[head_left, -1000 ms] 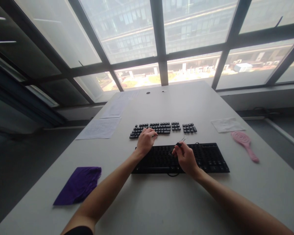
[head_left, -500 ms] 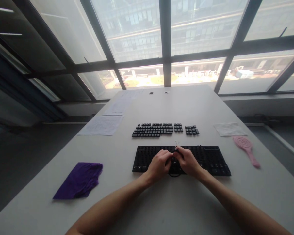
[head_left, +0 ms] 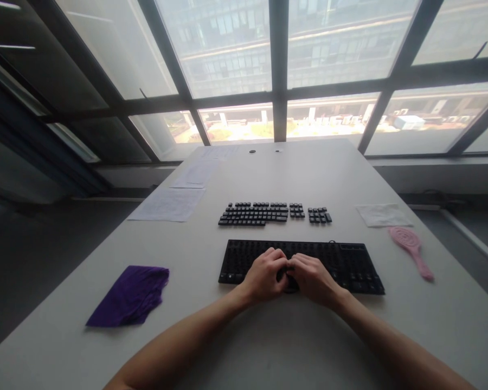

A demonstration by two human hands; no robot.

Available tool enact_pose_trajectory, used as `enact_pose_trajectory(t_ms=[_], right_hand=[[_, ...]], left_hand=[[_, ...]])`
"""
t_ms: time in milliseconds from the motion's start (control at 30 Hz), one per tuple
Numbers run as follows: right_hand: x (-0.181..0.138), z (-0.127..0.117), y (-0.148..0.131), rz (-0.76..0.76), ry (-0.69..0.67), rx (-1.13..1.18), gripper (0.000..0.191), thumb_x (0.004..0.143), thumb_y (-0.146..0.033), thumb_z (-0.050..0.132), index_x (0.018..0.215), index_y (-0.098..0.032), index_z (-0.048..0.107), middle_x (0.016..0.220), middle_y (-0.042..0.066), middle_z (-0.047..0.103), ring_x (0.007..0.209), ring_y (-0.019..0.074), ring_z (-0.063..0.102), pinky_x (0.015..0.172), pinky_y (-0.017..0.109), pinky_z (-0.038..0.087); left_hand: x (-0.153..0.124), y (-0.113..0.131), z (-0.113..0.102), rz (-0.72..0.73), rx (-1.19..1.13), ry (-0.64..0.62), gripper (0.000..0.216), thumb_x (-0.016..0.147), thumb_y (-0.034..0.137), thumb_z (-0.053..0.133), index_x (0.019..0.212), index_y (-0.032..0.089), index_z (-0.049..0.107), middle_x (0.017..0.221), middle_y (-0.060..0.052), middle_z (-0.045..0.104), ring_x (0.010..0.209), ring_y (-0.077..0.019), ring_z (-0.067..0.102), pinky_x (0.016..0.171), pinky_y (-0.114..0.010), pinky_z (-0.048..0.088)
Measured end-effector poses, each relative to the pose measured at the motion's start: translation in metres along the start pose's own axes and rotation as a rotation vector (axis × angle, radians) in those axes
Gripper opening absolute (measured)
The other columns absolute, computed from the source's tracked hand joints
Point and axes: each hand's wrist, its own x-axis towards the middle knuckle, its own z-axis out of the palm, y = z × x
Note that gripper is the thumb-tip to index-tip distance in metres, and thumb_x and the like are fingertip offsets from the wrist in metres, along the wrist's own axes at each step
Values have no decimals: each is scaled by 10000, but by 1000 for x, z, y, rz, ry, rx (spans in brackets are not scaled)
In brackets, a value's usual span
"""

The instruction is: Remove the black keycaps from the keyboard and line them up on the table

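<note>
Over the middle of a black keyboard (head_left: 238, 260), many of whose keycaps are off, my two hands meet at the fingertips. My left hand (head_left: 266, 274) is closed, thumb and fingers pinched around something small that I cannot make out. My right hand (head_left: 312, 276) is closed too, its fingers curled against the left fingertips. The wire keycap puller seen in it a moment earlier is now hidden behind the fingers. Beyond the keyboard, loose black keycaps (head_left: 252, 215) lie in rows laid out like a keyboard, with smaller groups to the right.
A purple cloth (head_left: 128, 297) lies at the left on the white table (head_left: 195, 346). Printed paper sheets (head_left: 168, 205) cover the far left edge. On the right are a white tissue (head_left: 384, 215) and a pink hairbrush (head_left: 410, 249). Windows stand behind the table.
My right hand has turned over and downward, and the puller's wire prongs, which pointed up between my hands, are out of sight. My left hand stays nearly in place.
</note>
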Motion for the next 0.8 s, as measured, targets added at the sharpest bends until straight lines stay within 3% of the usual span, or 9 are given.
enact_pose_trajectory(t_ms=[133, 367, 567, 800], right_hand=[[-3, 1, 0, -64, 23, -7, 197, 991, -159, 413, 815, -208, 486, 740, 27, 538, 680, 170, 466, 635, 296, 377], [-5, 3, 5, 110, 112, 213, 192, 991, -194, 460, 808, -202, 518, 765, 23, 575, 689, 153, 523, 653, 279, 418], [-3, 0, 4, 284, 312, 254, 141, 974, -214, 489, 845, -197, 546, 723, 2, 596, 645, 144, 552, 646, 264, 446], [1, 0, 0, 211, 296, 156, 168, 984, -240, 466, 844, -199, 551, 793, 45, 632, 722, 175, 592, 701, 286, 463]], left_hand=[[2, 1, -2, 34, -2, -38, 122, 763, 247, 703, 829, 199, 613, 920, -39, 617, 876, -204, 531, 795, -335, 470], [2, -7, 5, 4, -50, -10, 60, 870, 255, 679, 876, 201, 653, 972, -35, 658, 912, -190, 545, 815, -317, 469], [2, -7, 6, -12, -143, 30, 124, 929, 292, 615, 1009, 211, 664, 1007, -56, 646, 973, -195, 571, 847, -318, 484], [-1, -12, 10, 30, -180, 92, 156, 900, 212, 639, 1056, 217, 649, 1023, -60, 651, 980, -205, 571, 875, -351, 493]])
